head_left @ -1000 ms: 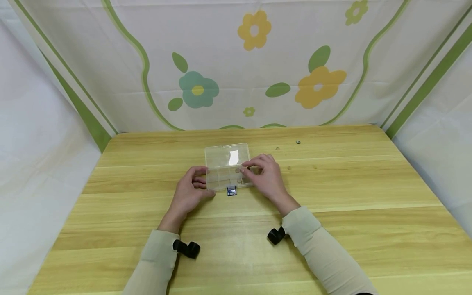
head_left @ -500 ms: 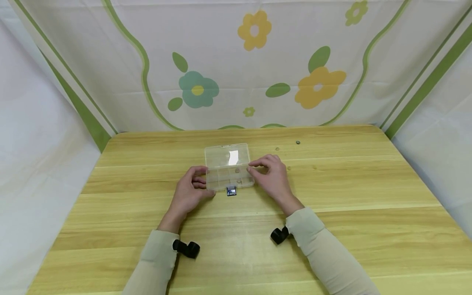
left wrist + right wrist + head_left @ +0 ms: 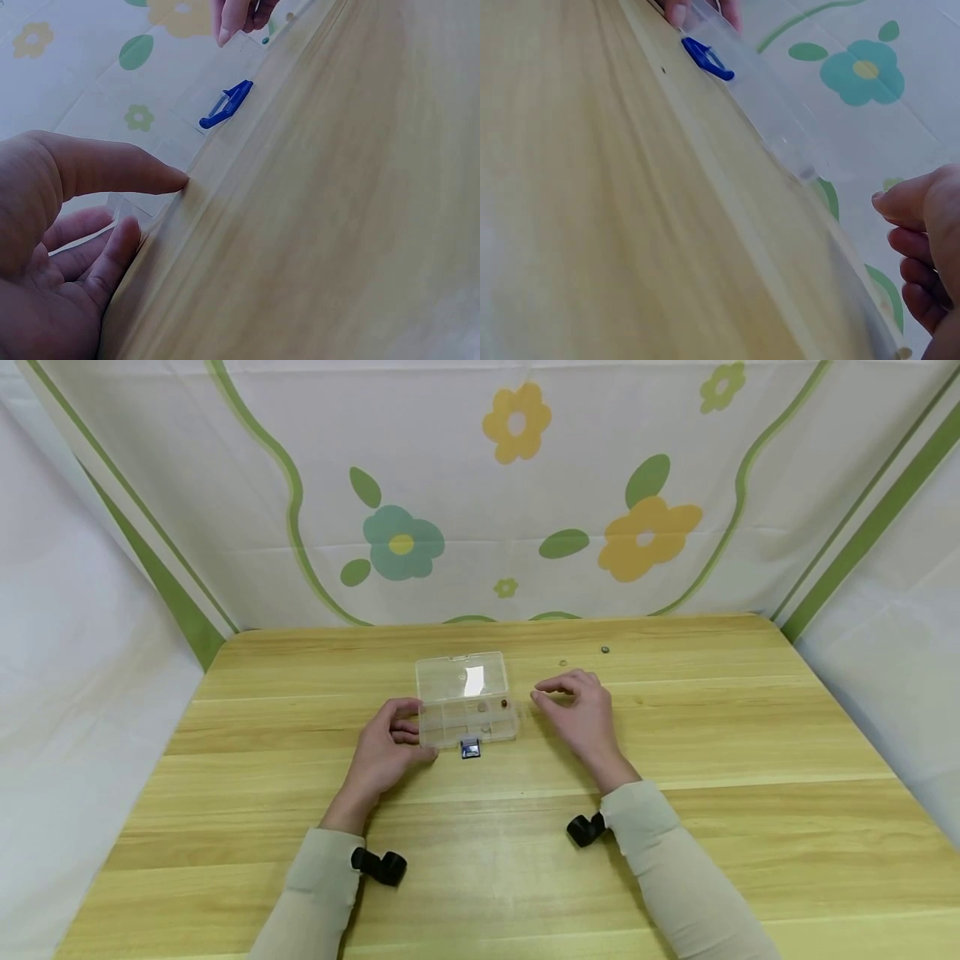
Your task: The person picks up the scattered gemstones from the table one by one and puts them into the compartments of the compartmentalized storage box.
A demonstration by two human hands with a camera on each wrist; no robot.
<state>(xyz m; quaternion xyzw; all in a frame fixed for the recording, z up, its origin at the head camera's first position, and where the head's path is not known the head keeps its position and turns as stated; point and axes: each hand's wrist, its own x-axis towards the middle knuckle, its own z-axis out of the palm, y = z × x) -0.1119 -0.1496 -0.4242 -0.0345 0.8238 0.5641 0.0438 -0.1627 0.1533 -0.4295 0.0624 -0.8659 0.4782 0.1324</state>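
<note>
A clear plastic compartment box (image 3: 453,714) stands on the table with its lid (image 3: 442,678) raised. A blue latch (image 3: 470,748) hangs at its front edge. My left hand (image 3: 384,752) grips the left end, thumb at the front and fingers round the side. Inside, a small reddish-brown bead (image 3: 504,703) lies in the back right compartment. Two small pale round pieces (image 3: 482,707) are in compartments beside it. My right hand (image 3: 581,714) hovers right of the box, thumb and forefinger slightly apart, with nothing visible between them.
A small dark bead (image 3: 605,650) and a pale one (image 3: 563,663) lie on the wooden table (image 3: 480,860) behind the right hand. A flower-printed cloth (image 3: 465,485) hangs behind the table's far edge.
My right hand has drawn back to the right from the box, uncovering the reddish-brown bead in its back right compartment. The left hand and the box have stayed in place.
</note>
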